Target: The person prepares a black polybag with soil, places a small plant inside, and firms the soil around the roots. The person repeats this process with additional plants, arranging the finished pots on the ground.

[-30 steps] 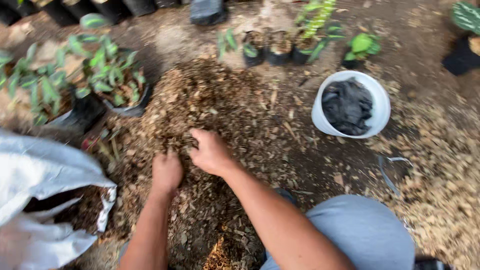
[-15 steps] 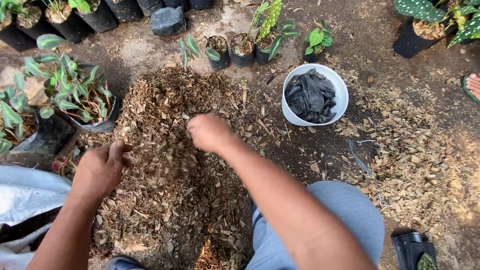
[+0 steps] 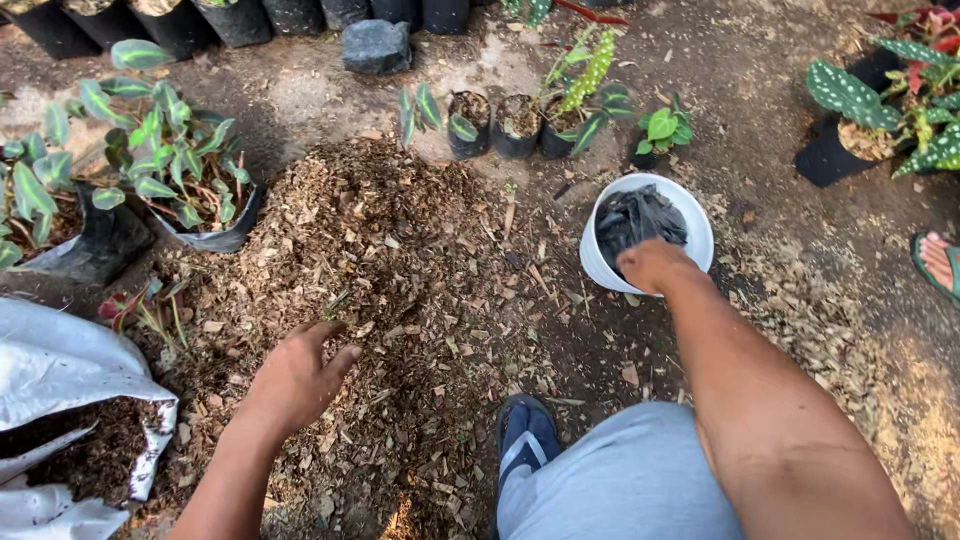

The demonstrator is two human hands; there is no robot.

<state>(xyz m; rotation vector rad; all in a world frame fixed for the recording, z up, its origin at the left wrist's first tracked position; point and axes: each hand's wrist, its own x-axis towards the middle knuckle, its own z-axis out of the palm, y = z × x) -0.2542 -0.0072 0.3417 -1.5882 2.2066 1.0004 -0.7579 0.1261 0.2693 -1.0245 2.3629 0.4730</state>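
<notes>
The left hand rests palm down on the pile of wood chips, fingers loosely spread. The right hand reaches into the white bucket of black bags; its fingers are hidden.

Head camera, looking steeply down at the ground in front of the person.

A single view, worn on the head, facing forward and down from close above the mulch pile. Both forearms enter from the bottom edge, the knee lies at the lower frame, and the pots run along the top, the far side. No second view shares the scene.
</notes>
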